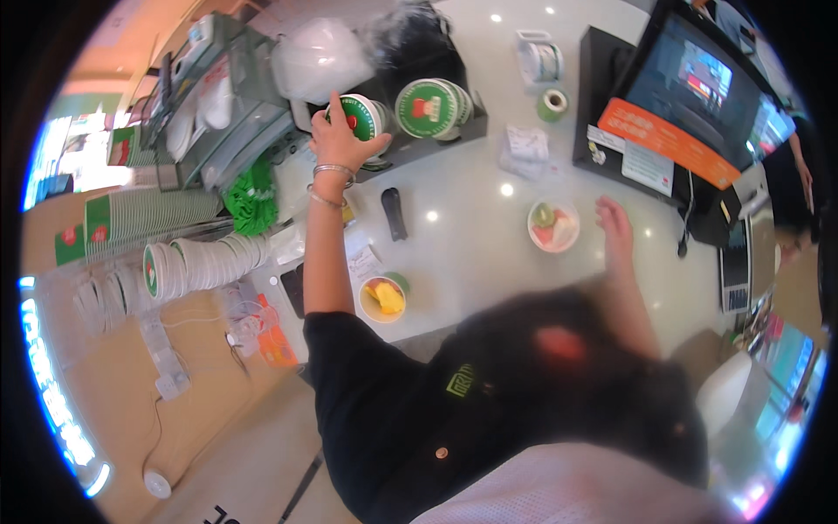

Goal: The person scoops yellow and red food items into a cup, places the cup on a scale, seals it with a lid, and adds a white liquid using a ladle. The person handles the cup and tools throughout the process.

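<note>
My left hand point(344, 141) reaches to a stack of round green-and-white paper lids point(361, 118) in a dark tray point(419, 149), its fingers spread around the top lid. A second lid stack point(425, 108) stands beside it. To the right, over the white counter, my right hand point(612, 219) is slightly blurred, with nothing seen in it. Just left of that hand is a cup of cut fruit point(554, 226) with kiwi and red and white pieces, uncovered. Another uncovered cup with yellow fruit point(383, 299) stands below my left forearm, beside a paper slip point(364, 263).
A dark stapler-like object point(394, 213) lies mid-counter. Receipts point(526, 144), a green tape roll point(552, 105) and a tape dispenser point(542, 60) lie farther back. A screen point(694, 85) stands right; stacked paper cups point(150, 213) and lids point(203, 259) are left.
</note>
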`<state>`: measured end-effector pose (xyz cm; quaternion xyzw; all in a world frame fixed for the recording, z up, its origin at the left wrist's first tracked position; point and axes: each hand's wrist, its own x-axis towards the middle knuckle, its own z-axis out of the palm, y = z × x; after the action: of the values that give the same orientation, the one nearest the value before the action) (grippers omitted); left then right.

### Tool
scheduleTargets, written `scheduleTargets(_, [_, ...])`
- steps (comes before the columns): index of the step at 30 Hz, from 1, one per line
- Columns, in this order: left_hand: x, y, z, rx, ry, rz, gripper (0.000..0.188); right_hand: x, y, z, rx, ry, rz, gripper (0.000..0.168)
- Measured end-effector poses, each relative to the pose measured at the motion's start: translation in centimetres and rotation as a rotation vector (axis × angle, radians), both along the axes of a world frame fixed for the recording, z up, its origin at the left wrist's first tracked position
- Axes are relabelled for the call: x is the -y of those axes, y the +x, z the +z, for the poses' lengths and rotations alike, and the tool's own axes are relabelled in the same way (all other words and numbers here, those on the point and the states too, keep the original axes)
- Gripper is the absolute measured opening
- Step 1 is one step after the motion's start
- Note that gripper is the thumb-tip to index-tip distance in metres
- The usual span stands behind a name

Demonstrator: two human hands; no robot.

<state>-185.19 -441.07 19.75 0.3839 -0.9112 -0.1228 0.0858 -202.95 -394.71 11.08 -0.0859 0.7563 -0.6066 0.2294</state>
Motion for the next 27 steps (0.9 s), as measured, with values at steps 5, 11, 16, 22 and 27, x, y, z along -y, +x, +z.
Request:
scheduleTargets(5, [-17.0,-1.7,-3.2,-0.096,0.199,-0.427,0.120,-1.3,-0.4,-1.3,0.052,0.055,-0.057,0.027])
scheduleTargets(11, [-30.8,-5.1,-10.5,-0.009,0.397,-0.331,0.117,-2.8,0.9,-4.4,0.272,0.140,0.000,0.029])
scheduleTargets(16, [-34.8,-7.4,-9.9,0.112,0.282,-0.279,0.116,-1.7,2.3,-5.2,0.338,0.043,0.045,0.029])
scheduleTargets(22, [-36.7,-8.3,-11.5,0.128,0.168,-0.238,0.110,-0.5,1.8,-5.1,0.201,0.120,0.068,0.023])
scheduleTargets(27, [-37.7,-8.6,-11.6,0.215,0.107,-0.257,0.097,-0.1,2.2,-7.6,0.007,0.165,-0.021,0.018])
